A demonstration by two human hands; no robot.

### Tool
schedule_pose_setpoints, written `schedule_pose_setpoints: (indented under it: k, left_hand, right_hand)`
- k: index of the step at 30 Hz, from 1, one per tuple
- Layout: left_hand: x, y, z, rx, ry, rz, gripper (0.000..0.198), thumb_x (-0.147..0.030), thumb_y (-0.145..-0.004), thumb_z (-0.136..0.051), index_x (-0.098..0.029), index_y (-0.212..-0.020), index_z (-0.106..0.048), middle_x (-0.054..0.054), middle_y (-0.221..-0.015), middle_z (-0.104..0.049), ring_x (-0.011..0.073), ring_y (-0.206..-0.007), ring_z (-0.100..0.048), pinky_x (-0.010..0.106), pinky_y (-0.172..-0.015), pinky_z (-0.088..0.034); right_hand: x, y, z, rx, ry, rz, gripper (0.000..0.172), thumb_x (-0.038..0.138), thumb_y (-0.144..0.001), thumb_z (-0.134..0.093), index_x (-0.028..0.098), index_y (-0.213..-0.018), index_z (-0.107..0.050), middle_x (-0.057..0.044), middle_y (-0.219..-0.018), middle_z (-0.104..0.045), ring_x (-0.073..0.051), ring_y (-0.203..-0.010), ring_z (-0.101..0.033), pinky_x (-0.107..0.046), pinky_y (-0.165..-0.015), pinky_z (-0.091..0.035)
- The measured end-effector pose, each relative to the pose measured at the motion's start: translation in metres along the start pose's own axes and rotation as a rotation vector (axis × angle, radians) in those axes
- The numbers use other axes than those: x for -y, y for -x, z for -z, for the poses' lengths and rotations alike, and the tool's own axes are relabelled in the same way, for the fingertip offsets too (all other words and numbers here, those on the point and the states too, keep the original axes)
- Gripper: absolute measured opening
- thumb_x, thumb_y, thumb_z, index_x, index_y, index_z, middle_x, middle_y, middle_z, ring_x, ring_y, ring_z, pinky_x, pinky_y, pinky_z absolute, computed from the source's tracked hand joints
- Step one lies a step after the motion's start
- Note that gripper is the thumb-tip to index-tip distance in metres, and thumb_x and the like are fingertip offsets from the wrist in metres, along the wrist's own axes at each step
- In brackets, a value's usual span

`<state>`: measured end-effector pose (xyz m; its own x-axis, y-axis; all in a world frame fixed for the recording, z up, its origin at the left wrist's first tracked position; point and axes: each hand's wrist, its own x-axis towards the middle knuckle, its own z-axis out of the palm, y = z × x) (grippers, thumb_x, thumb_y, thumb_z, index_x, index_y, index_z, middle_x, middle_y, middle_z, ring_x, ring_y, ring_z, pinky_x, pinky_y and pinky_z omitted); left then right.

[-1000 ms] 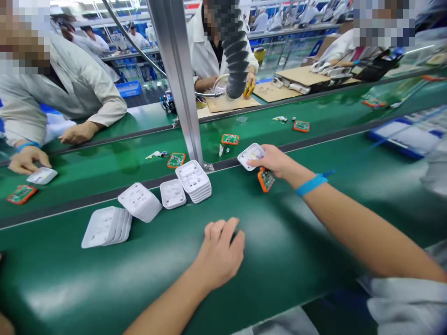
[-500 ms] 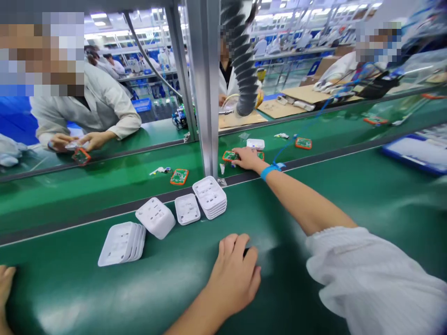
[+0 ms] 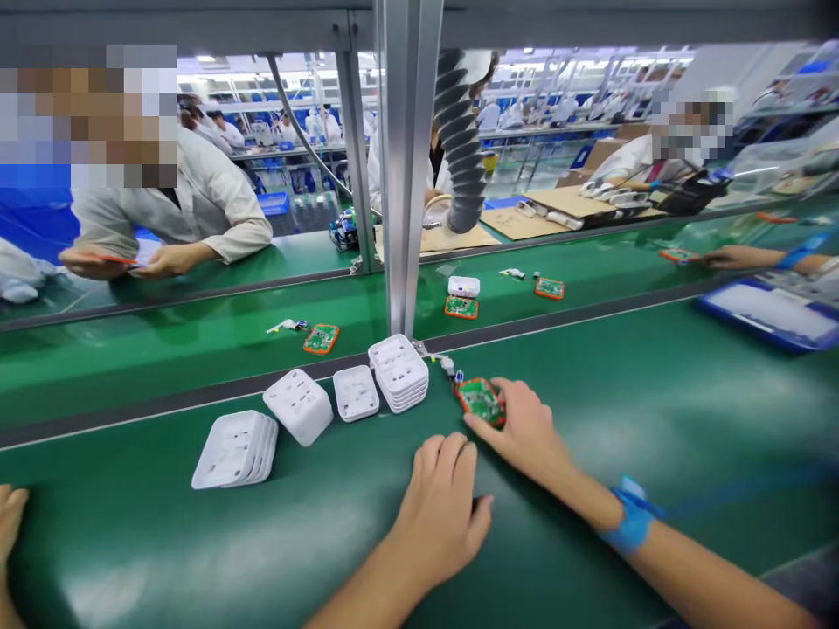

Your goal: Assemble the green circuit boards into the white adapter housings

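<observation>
My right hand (image 3: 524, 432) grips a green circuit board (image 3: 481, 400) with an orange rim, with small parts hanging off its far end, just above the near green belt. My left hand (image 3: 440, 507) lies palm down on the belt, fingers curled over something dark that I cannot make out. Left of the board stand a stack of white plastic covers (image 3: 399, 372), a single white cover (image 3: 355, 392), a tilted white block (image 3: 298, 405) and a leaning stack of white covers (image 3: 236, 449).
On the far belt lie a white cover (image 3: 463, 286), boards (image 3: 461, 307) (image 3: 549, 287) (image 3: 321, 338) and a small plug part (image 3: 283, 326). A metal post (image 3: 403, 175) rises behind the stacks. A person opposite holds parts (image 3: 111, 259). A blue tray (image 3: 766, 313) sits right.
My right hand has come back from the far belt with a circuit board and now holds it near my left hand. The white cover stays on the far belt.
</observation>
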<state>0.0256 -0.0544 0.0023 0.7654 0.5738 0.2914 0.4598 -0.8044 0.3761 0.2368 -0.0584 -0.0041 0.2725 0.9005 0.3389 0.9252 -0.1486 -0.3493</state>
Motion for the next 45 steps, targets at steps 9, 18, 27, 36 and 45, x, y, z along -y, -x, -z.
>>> schedule_pose_setpoints:
  k: [9,18,27,36,45]
  left_hand:
    - [0.005,0.004,0.002,0.085,-0.127,-0.169,0.065,-0.06,-0.1,-0.042,-0.015,-0.146,-0.048,0.011,-0.15,-0.055,0.0327,-0.14,-0.044,0.049,-0.109,-0.041]
    - [0.05,-0.011,0.057,0.059,-0.298,-0.505,0.029,-0.054,-0.091,-0.06,-0.032,-0.088,-0.079,0.004,-0.121,-0.076,0.0237,-0.127,-0.063,0.037,-0.088,-0.058]
    - [0.237,0.013,0.22,-0.305,-0.286,-0.258,0.056,-0.031,-0.101,-0.022,-0.032,-0.09,-0.077,0.0,-0.072,-0.066,0.0219,-0.096,-0.077,0.041,-0.062,-0.058]
    - [0.022,-0.014,0.033,0.076,0.122,-0.415,0.013,-0.031,-0.094,-0.058,-0.027,-0.096,-0.07,-0.001,-0.09,-0.077,0.0167,-0.108,-0.068,0.03,-0.089,-0.051]
    - [0.013,-0.004,0.009,0.034,0.436,-0.292,0.012,-0.021,-0.091,-0.059,-0.021,-0.092,-0.071,0.004,-0.09,-0.077,0.0184,-0.101,-0.072,0.034,-0.09,-0.048]
  right_hand:
    - [-0.032,-0.14,0.03,0.276,-0.321,0.341,0.021,0.035,-0.092,-0.055,0.019,-0.083,-0.065,-0.008,-0.09,-0.068,-0.019,-0.082,-0.061,-0.033,-0.077,-0.048]
    - [-0.071,-0.366,-0.081,0.107,0.035,0.221,0.02,0.014,-0.085,-0.07,0.009,-0.104,-0.074,-0.022,-0.121,-0.066,-0.025,-0.102,-0.055,-0.043,-0.091,-0.042]
    - [-0.045,-0.404,-0.109,-0.195,-0.004,0.146,0.039,0.039,-0.099,-0.061,0.015,-0.129,-0.06,-0.011,-0.13,-0.061,-0.022,-0.112,-0.063,-0.044,-0.096,-0.055]
    - [-0.045,-0.213,-0.029,-0.285,-0.04,0.347,0.019,0.027,-0.095,-0.06,0.019,-0.083,-0.073,-0.009,-0.101,-0.078,-0.028,-0.1,-0.065,-0.049,-0.093,-0.044]
    - [-0.073,-0.049,0.018,0.311,-0.981,-0.024,0.027,0.048,-0.088,-0.065,0.022,-0.094,-0.06,-0.005,-0.075,-0.075,-0.022,-0.069,-0.07,-0.038,-0.07,-0.054]
